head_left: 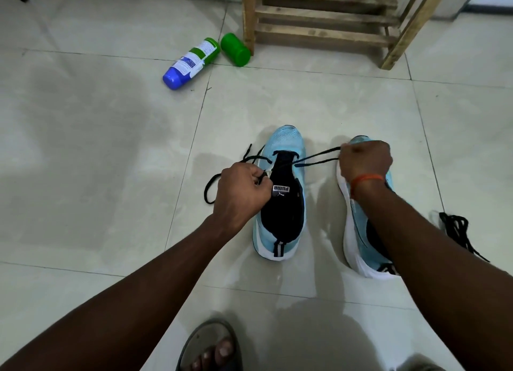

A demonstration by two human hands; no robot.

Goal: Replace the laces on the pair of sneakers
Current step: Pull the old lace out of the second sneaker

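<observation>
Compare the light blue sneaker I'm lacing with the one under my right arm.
The light blue knit sneaker being laced stands upright on its sole; the light blue sneaker to its right lies tipped sideways, white sole showing. The first carries a black lace through its front eyelets; the second shows none. Both have blue uppers, white soles.

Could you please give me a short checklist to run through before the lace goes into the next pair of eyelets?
1. Left hand pinches one end of the black lace: ok.
2. Right hand grips the other end: ok.
3. Lace passes through the front of the upright sneaker: ok.
4. Both ends equal in length: cannot tell.
5. Second sneaker standing upright: not ok, it lies on its side.
6. Spare lace lies beside the second sneaker: ok.
</observation>
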